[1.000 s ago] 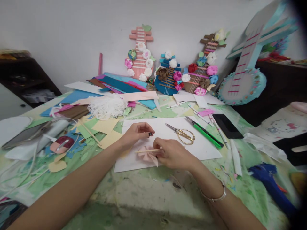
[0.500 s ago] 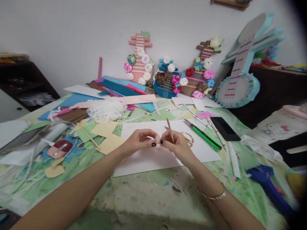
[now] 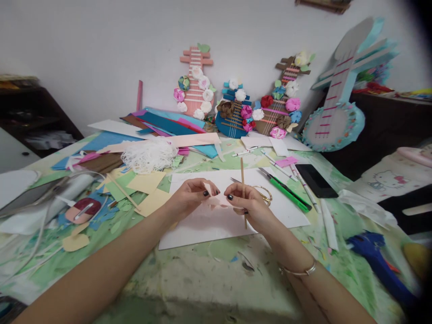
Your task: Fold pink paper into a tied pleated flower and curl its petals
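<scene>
Between my two hands is a small piece of pale pink paper (image 3: 218, 200), creased and pointed at its edges. My left hand (image 3: 189, 197) pinches its left side between thumb and fingers. My right hand (image 3: 248, 202) grips its right edge with thumb and forefinger, and a thin wooden stick (image 3: 242, 173) stands nearly upright in the same hand. Both hands are above a white sheet (image 3: 199, 234) on the table. Gold-handled scissors (image 3: 266, 194) lie partly hidden behind my right hand. A green utility knife (image 3: 286, 191) rests to their right.
Yellow paper pieces (image 3: 146, 181) and a heap of white string (image 3: 150, 155) lie to the left. On the right are a black phone (image 3: 316, 181) and a blue glue gun (image 3: 381, 265). Flower-decorated paper guitars (image 3: 232, 112) lean against the wall.
The pink paper has spread and shows more between my fingers. The stick in my right hand has turned more upright, its lower end now showing below the hand.
</scene>
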Demonstrator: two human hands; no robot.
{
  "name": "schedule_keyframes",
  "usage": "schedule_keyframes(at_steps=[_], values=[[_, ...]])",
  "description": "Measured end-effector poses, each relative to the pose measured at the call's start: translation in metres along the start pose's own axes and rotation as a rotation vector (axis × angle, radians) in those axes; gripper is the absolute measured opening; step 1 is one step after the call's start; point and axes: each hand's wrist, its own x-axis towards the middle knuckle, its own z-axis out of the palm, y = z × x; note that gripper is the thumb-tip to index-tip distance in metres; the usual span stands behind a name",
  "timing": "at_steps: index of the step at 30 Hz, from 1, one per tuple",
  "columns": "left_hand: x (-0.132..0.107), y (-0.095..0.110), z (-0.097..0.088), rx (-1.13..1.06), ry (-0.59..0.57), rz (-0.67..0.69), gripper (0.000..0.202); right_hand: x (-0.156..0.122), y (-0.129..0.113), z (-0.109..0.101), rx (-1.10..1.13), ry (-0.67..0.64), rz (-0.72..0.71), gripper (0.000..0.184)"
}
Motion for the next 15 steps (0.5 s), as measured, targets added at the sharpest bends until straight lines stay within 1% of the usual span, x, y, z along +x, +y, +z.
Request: schedule_keyframes(at_steps=[3,5,7,9,11,13,15], values=[[0.001,0.001,0.002,0.035,0.014,-0.008,0.012,-0.001,-0.002,0.002,-0.069,0.008,-0.002,0.018],[0.002,0.002,0.003,0.075,0.050,-0.039,0.013,-0.001,-0.004,0.004,-0.204,0.040,-0.018,0.019],[0.002,0.003,0.004,0.122,0.101,-0.082,0.015,-0.002,-0.005,0.006,-0.374,0.123,-0.061,0.018],[0.002,0.001,0.005,0.189,0.151,-0.123,0.017,-0.002,-0.005,0.006,-0.496,0.211,-0.124,0.017],[0.002,-0.002,0.004,0.252,0.192,-0.157,0.020,-0.002,-0.005,0.007,-0.517,0.243,-0.175,0.015],[0.002,-0.005,0.004,0.287,0.226,-0.181,0.022,-0.001,-0.004,0.007,-0.456,0.211,-0.197,0.016],[0.001,-0.008,0.004,0.296,0.253,-0.189,0.022,-0.001,-0.003,0.008,-0.366,0.153,-0.176,0.019]])
